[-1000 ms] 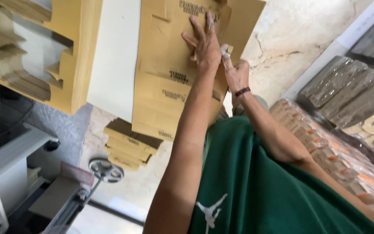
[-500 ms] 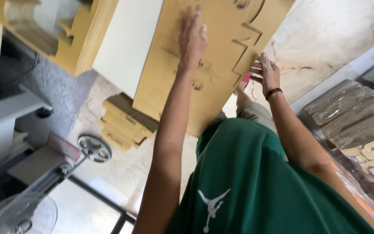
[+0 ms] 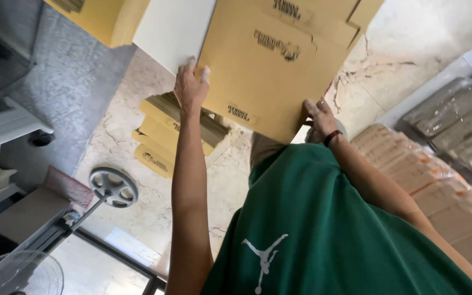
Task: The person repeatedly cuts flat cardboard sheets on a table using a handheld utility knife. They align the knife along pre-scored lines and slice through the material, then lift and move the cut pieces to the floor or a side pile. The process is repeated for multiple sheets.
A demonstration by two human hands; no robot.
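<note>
Cardboard sheet (image 3: 279, 65), flat and tan, is held up in front of the person, above a green shirt (image 3: 323, 229). Left hand (image 3: 190, 87) grips its left edge, fingers curled over the rim. Right hand (image 3: 319, 117) clasps the lower right corner, fingers closed on it. More flat cardboard (image 3: 165, 136) lies stacked on the marble floor (image 3: 127, 125) below, near a fan (image 3: 17, 273)

The floor (image 3: 137, 104) is pale marble with reddish-brown veins, brightly lit. A grey speckled wall (image 3: 66, 71) rises at the left, and a fan (image 3: 20, 273) with a round base (image 3: 113, 187) lies near the lower left corner. Stacks of wrapped brown bundles (image 3: 432, 175) fill the right side.
</note>
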